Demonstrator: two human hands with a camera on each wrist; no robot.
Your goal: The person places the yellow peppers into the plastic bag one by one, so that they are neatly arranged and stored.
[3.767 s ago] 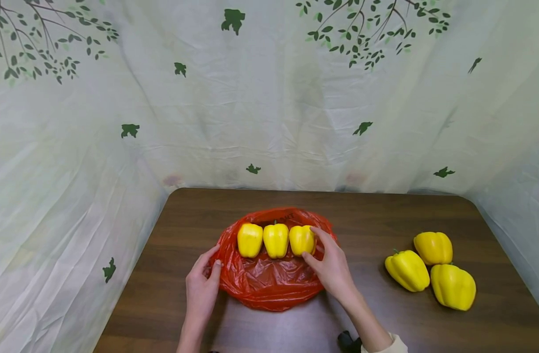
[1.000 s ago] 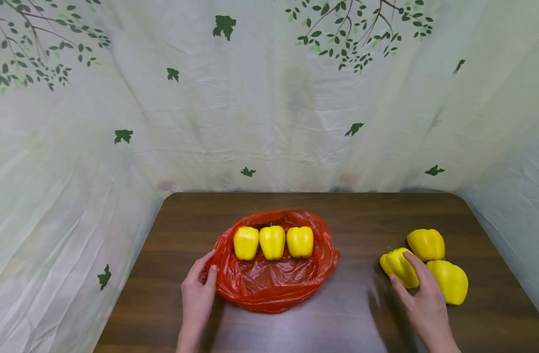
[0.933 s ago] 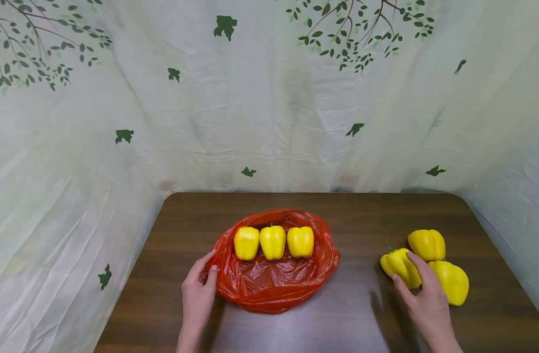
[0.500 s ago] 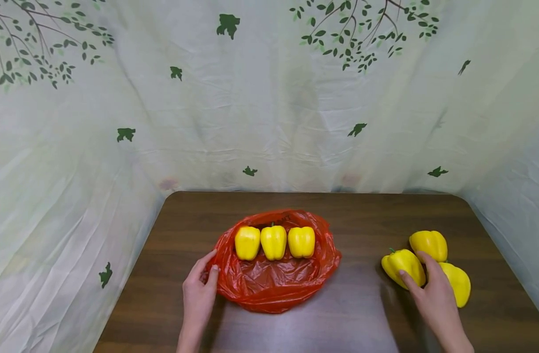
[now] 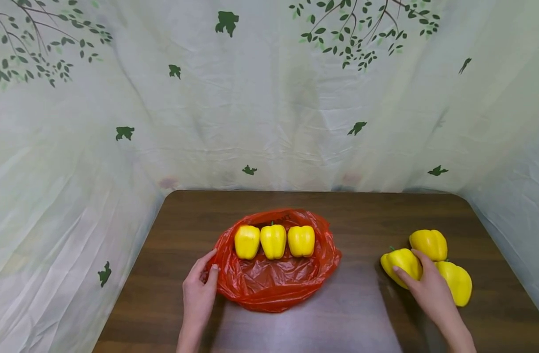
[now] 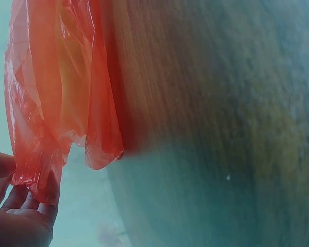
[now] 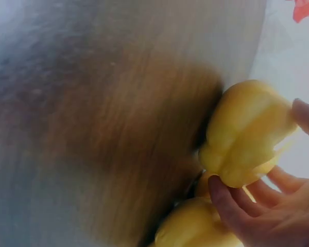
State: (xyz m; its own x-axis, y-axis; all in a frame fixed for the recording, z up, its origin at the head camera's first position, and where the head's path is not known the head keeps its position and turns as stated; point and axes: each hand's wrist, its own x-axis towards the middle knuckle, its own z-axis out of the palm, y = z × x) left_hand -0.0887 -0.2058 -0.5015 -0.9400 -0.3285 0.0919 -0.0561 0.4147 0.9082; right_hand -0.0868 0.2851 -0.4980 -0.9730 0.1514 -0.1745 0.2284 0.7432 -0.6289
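Observation:
A red plastic bag [image 5: 278,291] lies with its mouth spread, and three yellow bell peppers [image 5: 273,242] stand in a row inside it. My left hand [image 5: 199,291] pinches the bag's left rim; in the left wrist view the fingers of that hand [image 6: 23,216] hold gathered red plastic [image 6: 38,175]. On the right, my right hand [image 5: 432,289] has thumb and fingers around the leftmost loose yellow pepper [image 5: 401,267]. The right wrist view shows this pepper [image 7: 247,134] between the thumb and fingers of the right hand [image 7: 268,211].
Two other yellow peppers lie beside the right hand, one behind [image 5: 429,244] and one to its right [image 5: 459,284]. The brown wooden table [image 5: 357,211] ends at a pale leaf-patterned curtain [image 5: 287,98], which also hangs at both sides.
My right hand has left the third pepper in the bag and moved right to the loose peppers, its fingers shifting around the leftmost one. The left hand keeps hold of the rim.

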